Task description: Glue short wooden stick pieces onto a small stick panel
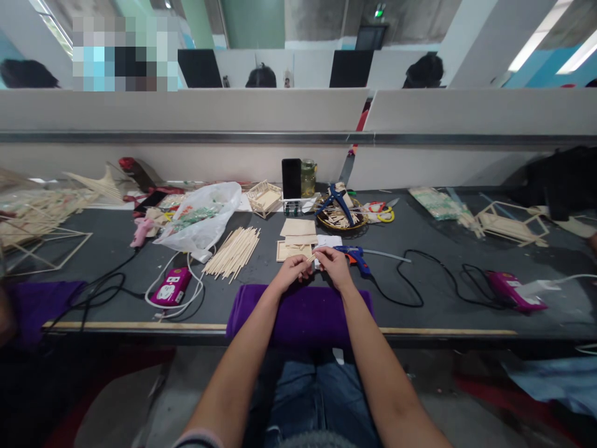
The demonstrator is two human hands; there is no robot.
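Note:
Both hands meet over the near edge of a small framed wooden panel (283,251). Fingers of my left hand (293,272) are closed around a short thin wooden stick (311,257). The fingertips of my right hand (334,264) pinch the same stick at its other end. Right beside my right hand lies a blue hot glue gun (355,256) with a glue stick in its back. Flat wooden sheets (300,228) lie just beyond the panel. A purple folded towel (303,311) is under my wrists.
A pile of wooden sticks (233,250) and a plastic bag (205,218) lie left. Behind stand a phone (291,178), a jar (308,177) and a basket of scraps (342,219). Scissors (383,213) are further right. Power strips (172,287) and cables flank the work area.

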